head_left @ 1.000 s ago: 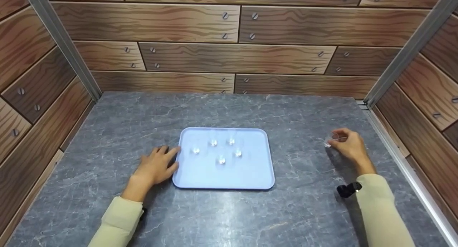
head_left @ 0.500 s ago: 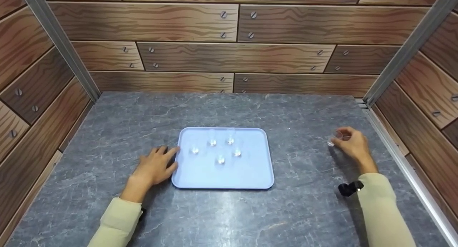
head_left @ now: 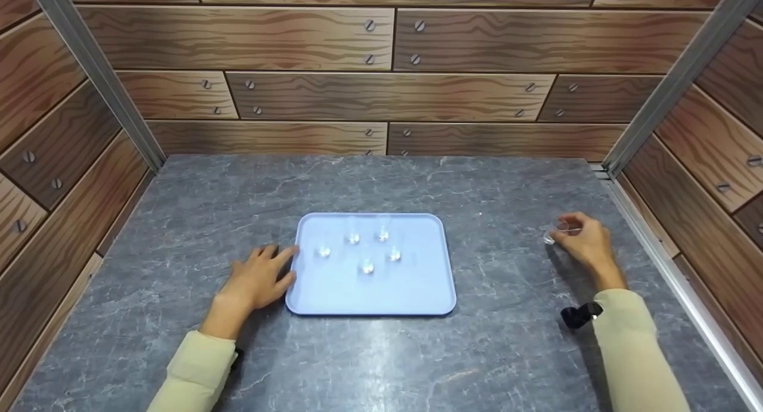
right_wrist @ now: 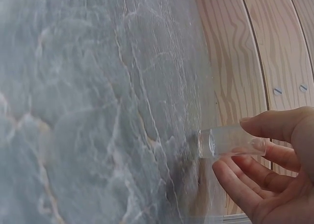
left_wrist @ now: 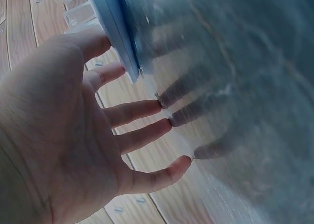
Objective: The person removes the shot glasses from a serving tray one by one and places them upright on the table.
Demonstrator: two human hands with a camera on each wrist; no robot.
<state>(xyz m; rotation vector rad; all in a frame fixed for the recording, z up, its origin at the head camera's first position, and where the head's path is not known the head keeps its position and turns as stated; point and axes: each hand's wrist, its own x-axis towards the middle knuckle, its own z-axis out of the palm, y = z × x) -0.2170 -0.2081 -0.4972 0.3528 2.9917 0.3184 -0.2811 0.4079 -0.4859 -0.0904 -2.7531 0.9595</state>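
Observation:
A small clear shot glass (right_wrist: 228, 141) is held upright between the thumb and fingers of my right hand (head_left: 587, 242), out on the right part of the table. Its base is at or just above the tabletop; I cannot tell which. My left hand (head_left: 253, 281) lies at the left edge of a light blue tray (head_left: 411, 296), fingers spread. Its thumb and index finger touch the tray's rim (left_wrist: 115, 33), and the other fingertips rest on the table. Several clear glasses, among them a front glass (head_left: 367, 268) and a right-hand glass (head_left: 394, 254), stand on the tray.
The tabletop (head_left: 501, 352) is grey with a marble pattern. Wood-patterned walls (head_left: 334, 96) enclose it at the back and both sides. Metal posts (head_left: 107, 84) stand at the back corners, and a metal rail (head_left: 685, 299) runs along the right edge.
My right hand has shifted very slightly to the right with the shot glass, then stays nearly still. The left hand keeps its place at the tray.

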